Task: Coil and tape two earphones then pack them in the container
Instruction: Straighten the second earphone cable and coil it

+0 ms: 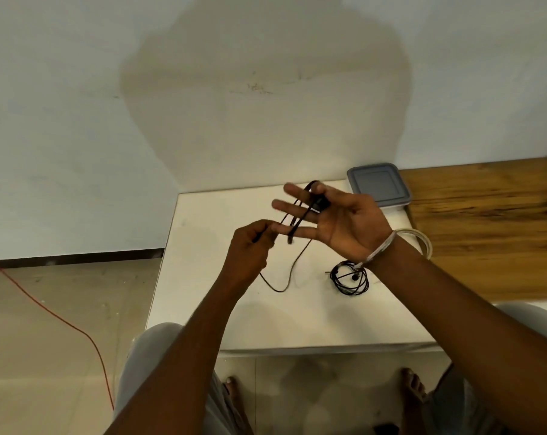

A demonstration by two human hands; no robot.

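Over the white table [234,315], my right hand [344,224] is palm up with its fingers spread. A black earphone cable [298,211] is looped across those fingers, and the thumb pins its end near the index finger. My left hand [250,246] pinches the same cable just left of the right fingertips. The slack hangs down and curves onto the table. A second black earphone [349,279] lies coiled on the table under my right wrist. The container [379,185], with its grey lid on, stands at the table's far right corner.
A clear tape roll [421,243] lies on the table behind my right wrist. A wooden surface [491,227] adjoins the table on the right. A red wire [62,318] runs across the floor at the left. My knees and feet are below the near edge.
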